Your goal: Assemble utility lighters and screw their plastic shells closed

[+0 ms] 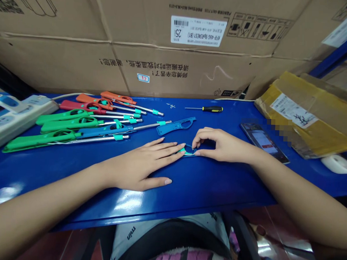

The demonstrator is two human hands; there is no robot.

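A blue gas lighter casing (190, 147) with a green trigger and a thin white wire lies on the blue table, mostly covered by my left hand. My left hand (144, 163) rests flat across it, fingers stretched out and tips by the green trigger. My right hand (211, 143) is closed in a pinch at the right end of this casing, around the edge of its finger loop. Just beyond them lies a separate blue casing half (176, 126). What sits under my left palm is hidden.
Several lighters lie at left, including a green lighter (39, 140), a red lighter (83, 106) and an orange lighter (117, 97). Behind are small screws (171, 105) and a screwdriver (212, 109). A phone (264, 142), yellow-taped carton (307, 112) and power strip (34, 110) flank the table.
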